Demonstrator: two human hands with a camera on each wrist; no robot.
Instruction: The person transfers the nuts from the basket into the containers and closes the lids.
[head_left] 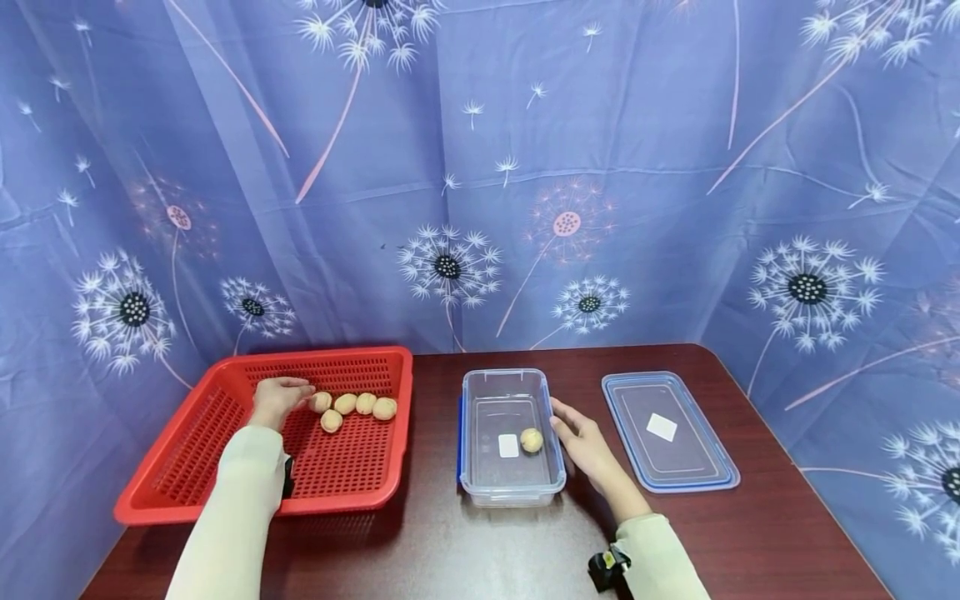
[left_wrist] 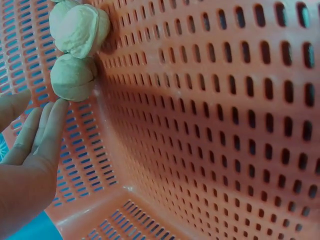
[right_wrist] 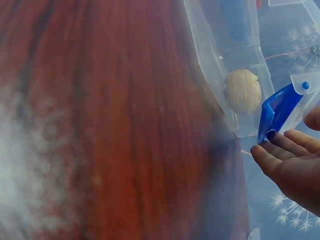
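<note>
Pale sleeves come up from the lower edge of the head view, a dark strap by the right cuff. Our left hand reaches into a red basket, its fingers fairly straight and the thumb held apart, with nothing in its grip. A fingertip meets, as far as we can judge from the dim wrist view, the edge of one nut in a small group of walnuts; we count at least five on the basket floor, towards its far right.

Our right hand is loosely extended and grasps nothing; its fingertips rest against the right side of a clear container, at a blue clasp that hangs down. One more nut, a single walnut, lies inside that container beside a white label. Further right, a blue-rimmed lid lies flat on the dark red bench. Behind everything we see a blue dandelion-print curtain.
</note>
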